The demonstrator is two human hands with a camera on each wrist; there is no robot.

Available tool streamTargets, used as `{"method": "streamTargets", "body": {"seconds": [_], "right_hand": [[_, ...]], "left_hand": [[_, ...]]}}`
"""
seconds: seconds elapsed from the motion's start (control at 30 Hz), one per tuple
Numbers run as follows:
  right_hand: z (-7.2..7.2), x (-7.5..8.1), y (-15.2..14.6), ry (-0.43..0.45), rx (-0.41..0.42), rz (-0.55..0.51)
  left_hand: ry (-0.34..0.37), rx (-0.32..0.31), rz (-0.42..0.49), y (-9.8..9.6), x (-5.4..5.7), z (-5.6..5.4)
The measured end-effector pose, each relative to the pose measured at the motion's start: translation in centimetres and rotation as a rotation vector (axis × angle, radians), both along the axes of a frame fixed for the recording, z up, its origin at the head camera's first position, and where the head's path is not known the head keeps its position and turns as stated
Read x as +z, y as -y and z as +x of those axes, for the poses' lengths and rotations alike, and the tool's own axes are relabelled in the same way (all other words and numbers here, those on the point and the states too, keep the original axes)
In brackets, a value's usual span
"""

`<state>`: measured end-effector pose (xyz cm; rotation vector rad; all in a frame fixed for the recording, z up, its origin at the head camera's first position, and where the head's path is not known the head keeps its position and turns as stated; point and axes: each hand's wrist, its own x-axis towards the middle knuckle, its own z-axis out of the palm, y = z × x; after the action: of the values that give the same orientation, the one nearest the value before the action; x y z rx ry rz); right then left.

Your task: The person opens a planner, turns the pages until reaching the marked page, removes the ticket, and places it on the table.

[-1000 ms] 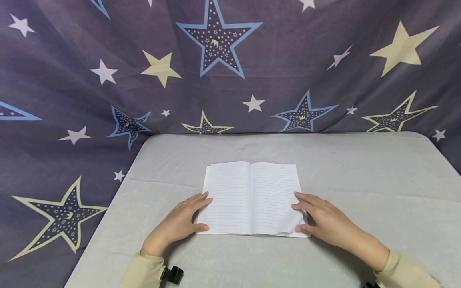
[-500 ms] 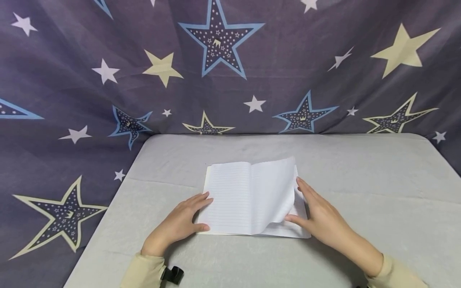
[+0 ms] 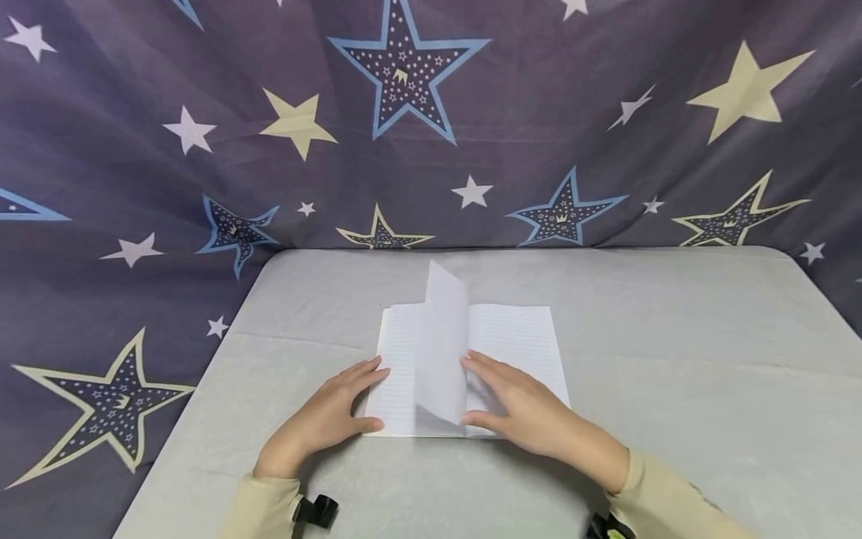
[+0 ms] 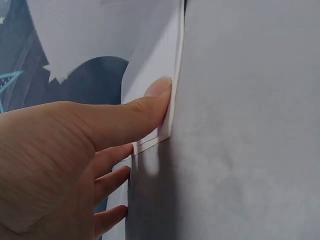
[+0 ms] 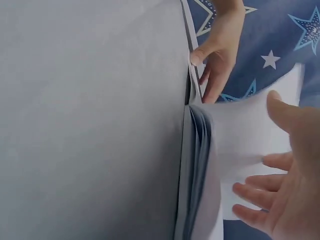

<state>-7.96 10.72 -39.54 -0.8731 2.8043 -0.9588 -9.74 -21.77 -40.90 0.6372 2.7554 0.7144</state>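
An open lined notebook point(image 3: 521, 329) lies on the grey table. One of its leaves point(image 3: 443, 344) stands up near the spine, leaning over the left page. My left hand point(image 3: 326, 415) rests at the notebook's left edge, and in the left wrist view its thumb point(image 4: 155, 100) lies on the page near the lower corner. The right hand point(image 3: 532, 410) is over the right page, fingertips against the raised leaf by the spine. In the right wrist view its fingers point(image 5: 252, 195) are spread and lightly bent, flat against that leaf rather than pinching it.
Grey cloth covers the table point(image 3: 673, 337) around the notebook. A dark curtain point(image 3: 525, 97) printed with stars hangs behind and along the left side. Black straps point(image 3: 316, 512) circle both wrists below beige sleeves point(image 3: 263, 509).
My right hand has lifted a leaf from the right page and swept it leftward past upright, over the spine. The left hand stays in place at the left edge.
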Motion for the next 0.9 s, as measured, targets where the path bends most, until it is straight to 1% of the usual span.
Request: {"method": "streamTargets", "body": {"seconds": [0.07, 0.17, 0.27, 0.33, 0.43, 0.5, 0.57, 0.67, 0.73, 0.9], "right_hand": [[-0.2, -0.3, 0.6, 0.018, 0.029, 0.025], [-0.2, -0.6, 1.1, 0.033, 0.076, 0.063], [-0.1, -0.9, 1.3, 0.016, 0.126, 0.098], [-0.1, -1.0, 1.3, -0.002, 0.15, 0.116], [0.0, -1.1, 1.3, -0.024, 0.169, 0.145], [0.1, -1.2, 1.2, -0.019, 0.175, 0.168], [0.1, -1.3, 1.2, -0.013, 0.18, 0.19], [0.2, -1.2, 1.1, 0.005, 0.186, 0.21], [0.4, -1.1, 1.1, 0.021, 0.198, 0.214], [1.3, -0.5, 0.8, 0.056, 0.259, 0.227]], "left_hand": [[0.0, 0.015, -0.004, 0.4, 0.0, 0.0], [-0.03, 0.03, -0.009, 1.1, 0.0, 0.1], [-0.056, 0.055, -0.013, 1.8, 0.0, 0.1], [-0.055, 0.081, -0.011, 2.2, 0.1, 0.1], [-0.047, 0.118, 0.008, 2.4, 0.3, 0.1], [-0.042, 0.142, 0.022, 2.4, 0.5, 0.0], [-0.049, 0.152, 0.028, 2.3, 0.9, 0.0], [-0.056, 0.144, 0.031, 1.7, 1.1, 0.0], [-0.06, 0.122, 0.029, 1.1, 1.1, 0.0], [-0.03, 0.052, 0.008, -0.3, 0.5, -0.1]]}}
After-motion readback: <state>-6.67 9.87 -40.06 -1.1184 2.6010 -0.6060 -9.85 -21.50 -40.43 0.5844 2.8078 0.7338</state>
